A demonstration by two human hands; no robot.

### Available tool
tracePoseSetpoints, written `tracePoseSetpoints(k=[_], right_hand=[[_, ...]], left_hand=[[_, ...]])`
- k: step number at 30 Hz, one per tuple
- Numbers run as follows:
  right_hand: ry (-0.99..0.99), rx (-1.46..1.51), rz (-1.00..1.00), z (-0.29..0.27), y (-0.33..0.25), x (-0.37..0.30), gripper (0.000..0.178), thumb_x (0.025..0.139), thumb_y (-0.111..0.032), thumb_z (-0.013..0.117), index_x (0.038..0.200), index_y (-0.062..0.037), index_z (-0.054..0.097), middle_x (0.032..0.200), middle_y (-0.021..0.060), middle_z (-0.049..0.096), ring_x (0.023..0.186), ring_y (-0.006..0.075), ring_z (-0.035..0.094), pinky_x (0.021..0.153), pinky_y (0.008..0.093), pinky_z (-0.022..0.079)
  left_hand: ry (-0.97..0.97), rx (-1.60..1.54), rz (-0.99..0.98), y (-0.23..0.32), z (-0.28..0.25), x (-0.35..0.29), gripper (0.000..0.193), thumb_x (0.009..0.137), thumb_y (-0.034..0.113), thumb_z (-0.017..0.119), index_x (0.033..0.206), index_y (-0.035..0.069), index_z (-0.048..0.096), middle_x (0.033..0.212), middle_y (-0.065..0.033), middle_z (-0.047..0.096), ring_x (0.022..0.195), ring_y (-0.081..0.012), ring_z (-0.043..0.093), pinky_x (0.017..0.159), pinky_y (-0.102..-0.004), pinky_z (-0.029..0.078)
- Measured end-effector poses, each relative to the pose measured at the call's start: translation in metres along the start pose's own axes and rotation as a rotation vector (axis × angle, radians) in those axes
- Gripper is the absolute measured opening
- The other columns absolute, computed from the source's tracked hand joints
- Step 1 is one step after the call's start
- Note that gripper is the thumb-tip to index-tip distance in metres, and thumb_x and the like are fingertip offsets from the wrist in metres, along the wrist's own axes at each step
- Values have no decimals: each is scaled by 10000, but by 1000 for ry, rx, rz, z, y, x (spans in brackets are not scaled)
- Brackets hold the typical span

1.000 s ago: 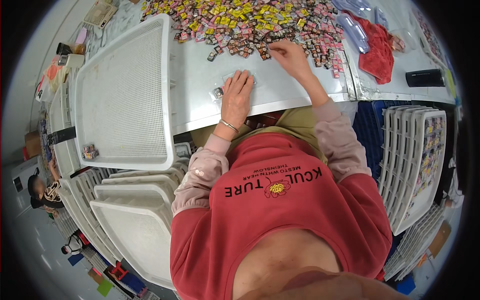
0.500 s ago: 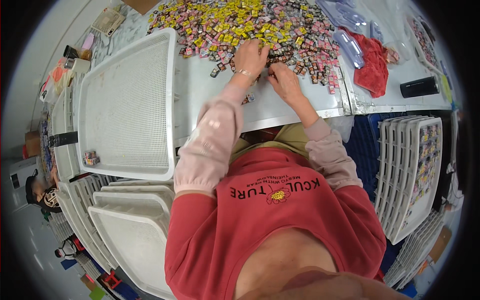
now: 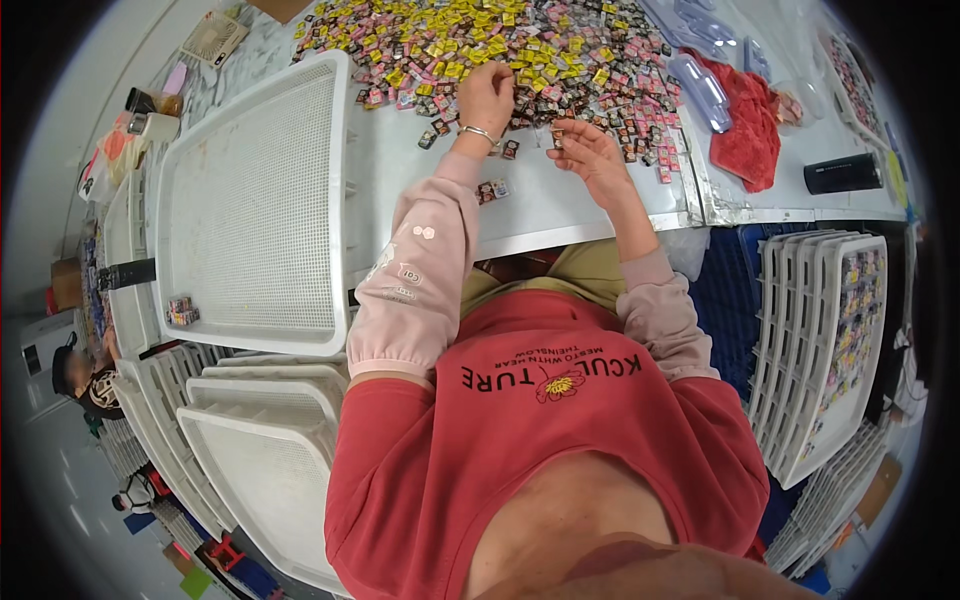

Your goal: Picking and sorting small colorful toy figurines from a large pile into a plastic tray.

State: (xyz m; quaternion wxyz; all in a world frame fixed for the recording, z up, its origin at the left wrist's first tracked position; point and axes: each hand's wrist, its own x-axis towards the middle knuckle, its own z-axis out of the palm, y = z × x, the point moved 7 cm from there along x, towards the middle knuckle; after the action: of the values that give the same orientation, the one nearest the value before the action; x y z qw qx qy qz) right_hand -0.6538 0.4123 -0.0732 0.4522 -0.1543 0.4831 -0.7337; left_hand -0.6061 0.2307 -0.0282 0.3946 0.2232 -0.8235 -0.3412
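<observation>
Picking seemed underway: the right hand (image 3: 594,165) pinched a dark piece (image 3: 558,141), the left hand's (image 3: 485,97) grip at the pile (image 3: 545,62) beyond could not be told, and the next move called for a light pinch.

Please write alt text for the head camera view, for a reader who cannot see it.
A person's left hand is over a pile of small yellow, pink and black pieces on a pale table, while the right hand appears to hold one small dark piece. A large white perforated tray is at left, a red cloth at right.
</observation>
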Motion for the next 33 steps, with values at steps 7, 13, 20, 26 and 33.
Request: tracePoseSetpoints(k=[7,13,20,26,33], right_hand=[[10,-106,-43,-8,1,2,248,857,-67,585,1095,-7,552,892,46,614,782,154,636,667,240,506],[5,-81,-52,-8,3,-2,234,857,-74,586,1079,-5,558,884,39,612,766,146,631,644,241,499],[221,-999,-544,-6,-38,2,279,847,-154,613,1075,4,582,845,19,605,672,84,593,486,174,438],[-140,-226,-199,80,-36,36,242,865,-153,597,1061,-12,600,882,15,619,768,66,579,630,208,479],[-394,-669,-271,113,-3,50,173,796,-61,641,960,-5,631,814,27,637,685,90,596,628,216,482]], left_hand=[[-110,364,277,44,13,-13,179,714,250,674,866,157,650,846,-26,624,855,-269,518,740,-399,370],[-190,405,146,34,24,-3,150,705,240,676,805,137,633,809,-33,637,815,-263,534,737,-403,379],[-88,-18,84,44,-21,-13,212,685,100,719,852,35,604,740,-45,620,631,-143,591,556,-255,470],[-90,-230,23,59,-70,-38,203,719,86,712,885,16,619,769,-24,629,650,-90,585,613,-218,486],[-71,76,-95,15,-165,-98,212,743,94,679,929,7,623,899,-81,643,840,-180,604,742,-309,481]])
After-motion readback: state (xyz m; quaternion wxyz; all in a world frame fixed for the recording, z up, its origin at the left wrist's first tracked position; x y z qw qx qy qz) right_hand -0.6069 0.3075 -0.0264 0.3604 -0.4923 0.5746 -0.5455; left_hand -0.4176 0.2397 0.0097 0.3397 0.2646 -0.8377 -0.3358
